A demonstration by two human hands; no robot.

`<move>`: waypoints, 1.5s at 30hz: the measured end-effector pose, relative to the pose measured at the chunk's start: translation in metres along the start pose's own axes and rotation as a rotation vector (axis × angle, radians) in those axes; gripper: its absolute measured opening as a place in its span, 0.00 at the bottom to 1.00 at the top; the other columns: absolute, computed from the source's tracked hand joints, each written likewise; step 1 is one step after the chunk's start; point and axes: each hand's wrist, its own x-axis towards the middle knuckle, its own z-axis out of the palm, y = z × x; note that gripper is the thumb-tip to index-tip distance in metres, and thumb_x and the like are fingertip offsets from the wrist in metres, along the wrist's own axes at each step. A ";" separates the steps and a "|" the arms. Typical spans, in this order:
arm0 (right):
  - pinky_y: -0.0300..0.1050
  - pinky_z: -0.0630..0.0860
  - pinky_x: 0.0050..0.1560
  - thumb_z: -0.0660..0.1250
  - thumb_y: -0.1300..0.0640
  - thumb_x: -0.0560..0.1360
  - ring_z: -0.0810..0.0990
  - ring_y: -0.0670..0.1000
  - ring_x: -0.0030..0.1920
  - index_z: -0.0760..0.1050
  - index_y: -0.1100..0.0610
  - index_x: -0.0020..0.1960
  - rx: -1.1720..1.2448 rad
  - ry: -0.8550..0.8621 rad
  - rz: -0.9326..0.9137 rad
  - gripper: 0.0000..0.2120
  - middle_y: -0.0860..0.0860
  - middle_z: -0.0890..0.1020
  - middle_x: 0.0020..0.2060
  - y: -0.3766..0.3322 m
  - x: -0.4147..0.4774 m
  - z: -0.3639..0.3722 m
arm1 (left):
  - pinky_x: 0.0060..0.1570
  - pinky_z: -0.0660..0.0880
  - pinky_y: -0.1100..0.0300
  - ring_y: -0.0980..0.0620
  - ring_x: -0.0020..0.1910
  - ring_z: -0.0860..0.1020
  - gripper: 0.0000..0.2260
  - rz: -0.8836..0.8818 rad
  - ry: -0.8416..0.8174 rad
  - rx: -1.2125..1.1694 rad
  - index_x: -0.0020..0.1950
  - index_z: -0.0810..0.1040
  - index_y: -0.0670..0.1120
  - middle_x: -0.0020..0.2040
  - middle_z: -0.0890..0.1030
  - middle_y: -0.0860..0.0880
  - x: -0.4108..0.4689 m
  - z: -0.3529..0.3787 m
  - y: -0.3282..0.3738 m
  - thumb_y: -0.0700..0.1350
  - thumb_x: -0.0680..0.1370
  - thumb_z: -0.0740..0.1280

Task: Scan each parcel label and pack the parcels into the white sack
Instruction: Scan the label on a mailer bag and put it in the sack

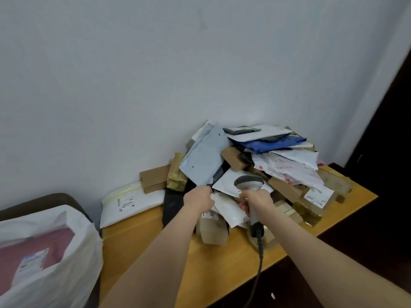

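Reaching into parcel heap on wooden table, head view only. My left hand pinches edge of white mailer; right hand wrapped round scanner grip. I'd lift mailer free, turn label toward scanner head. White sack stands open, lower left, pink parcel inside. Label print too blurred to read.

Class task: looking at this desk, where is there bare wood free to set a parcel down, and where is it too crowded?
Free: the wooden desk front-left strip, bordered by the flat white mailer, the desk's near edge and the left hand. A smaller patch lies front-right, beside the scanner cable. Crowded: the parcel heap fills the back and right against the wall.
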 end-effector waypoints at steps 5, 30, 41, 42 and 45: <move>0.43 0.71 0.29 0.68 0.63 0.73 0.73 0.52 0.24 0.73 0.65 0.43 0.020 0.018 0.017 0.05 0.56 0.78 0.22 -0.021 0.036 -0.025 | 0.48 0.72 0.56 0.47 0.60 0.75 0.16 -0.024 0.035 0.004 0.66 0.73 0.48 0.63 0.75 0.47 0.040 0.006 0.021 0.49 0.79 0.62; 0.40 0.70 0.22 0.67 0.66 0.72 0.72 0.49 0.19 0.75 0.65 0.39 0.156 -0.152 -0.009 0.04 0.55 0.77 0.21 -0.126 0.233 0.028 | 0.54 0.76 0.55 0.48 0.52 0.79 0.08 -0.414 0.038 -0.346 0.53 0.81 0.48 0.51 0.81 0.48 0.233 -0.030 -0.047 0.46 0.74 0.69; 0.39 0.70 0.22 0.69 0.65 0.73 0.73 0.48 0.20 0.76 0.64 0.42 0.144 -0.239 0.039 0.03 0.55 0.78 0.24 -0.119 0.238 0.007 | 0.38 0.70 0.60 0.45 0.48 0.78 0.07 -0.531 0.083 -0.498 0.49 0.77 0.42 0.47 0.80 0.45 0.215 0.011 -0.014 0.44 0.74 0.67; 0.39 0.70 0.22 0.69 0.64 0.73 0.73 0.48 0.20 0.76 0.64 0.42 0.147 -0.241 0.044 0.03 0.55 0.78 0.25 -0.118 0.237 0.005 | 0.33 0.67 0.60 0.46 0.44 0.78 0.03 -0.528 0.103 -0.473 0.42 0.76 0.44 0.40 0.78 0.47 0.212 0.008 -0.011 0.43 0.74 0.67; 0.39 0.72 0.23 0.69 0.64 0.73 0.74 0.47 0.20 0.76 0.64 0.40 0.161 -0.253 0.032 0.05 0.55 0.79 0.26 -0.121 0.231 -0.001 | 0.34 0.69 0.60 0.46 0.40 0.79 0.05 -0.537 0.252 -0.351 0.41 0.76 0.46 0.41 0.78 0.47 0.201 -0.015 0.000 0.44 0.75 0.64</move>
